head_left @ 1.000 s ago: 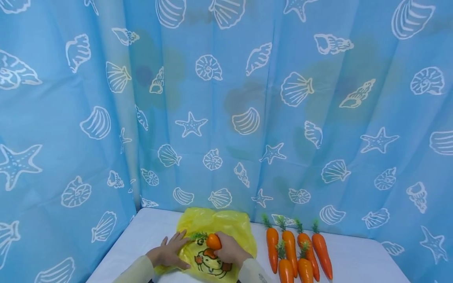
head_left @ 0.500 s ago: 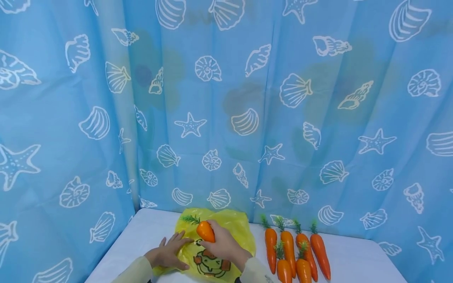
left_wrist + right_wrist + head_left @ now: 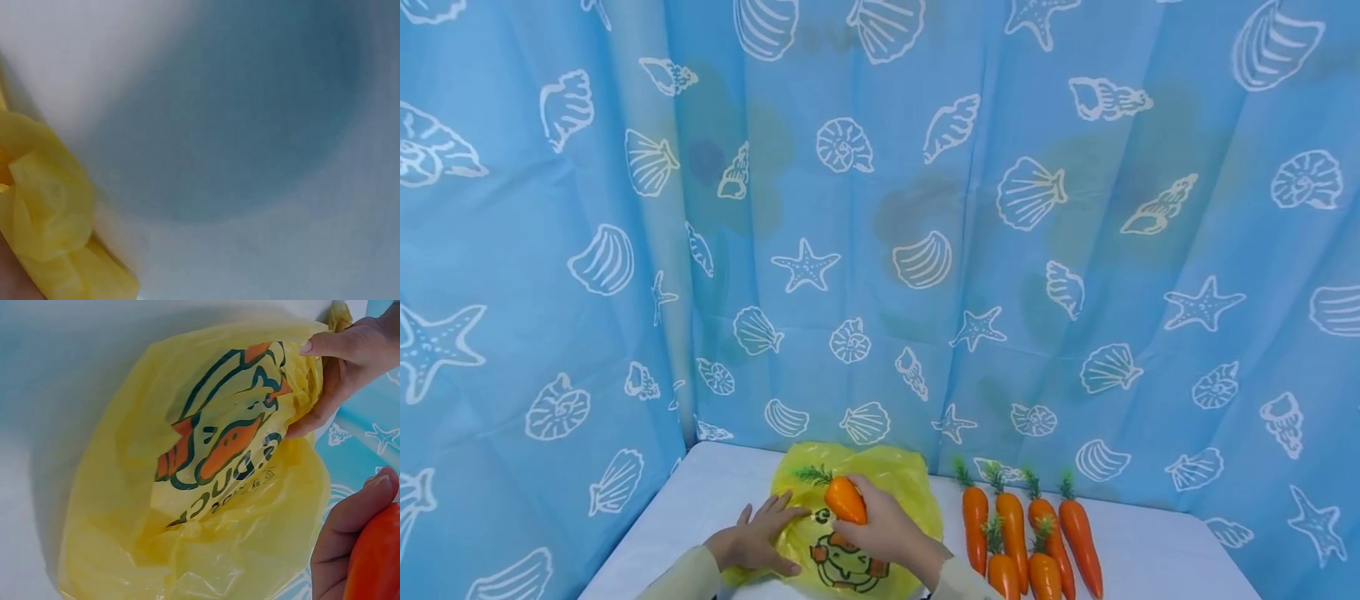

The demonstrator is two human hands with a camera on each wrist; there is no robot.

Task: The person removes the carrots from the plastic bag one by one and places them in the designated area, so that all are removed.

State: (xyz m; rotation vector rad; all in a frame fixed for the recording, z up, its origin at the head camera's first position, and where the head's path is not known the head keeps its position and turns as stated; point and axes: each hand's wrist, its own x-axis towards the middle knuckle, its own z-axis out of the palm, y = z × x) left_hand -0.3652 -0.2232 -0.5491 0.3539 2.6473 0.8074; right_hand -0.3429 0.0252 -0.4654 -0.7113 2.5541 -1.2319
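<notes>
A yellow plastic bag (image 3: pixel 898 471) with a printed duck face lies flat on the white table. My left hand (image 3: pixel 756 536) rests on its left edge, fingers spread and fairly straight. In the right wrist view that hand's thumb and a finger touch the crumpled end of the bag. Above the bag, my right hand (image 3: pixel 886 523) grips an orange carrot (image 3: pixel 846 500), its green leafy top pointing left. Part of the same carrot fills the lower right corner of the right wrist view. Only yellow bag folds (image 3: pixel 50 187) and a bit of skin appear in the left wrist view.
Several more carrots (image 3: pixel 1012 529) with green tops lie side by side to the right of the bag. The white table (image 3: pixel 1157 550) backs onto a blue curtain (image 3: pixel 880 208) printed with shells and starfish, which also closes off the left side.
My right hand has lifted the carrot up and leftward over the bag, then shifted slightly back right. More of the carrot shows now. The left hand has stayed in place.
</notes>
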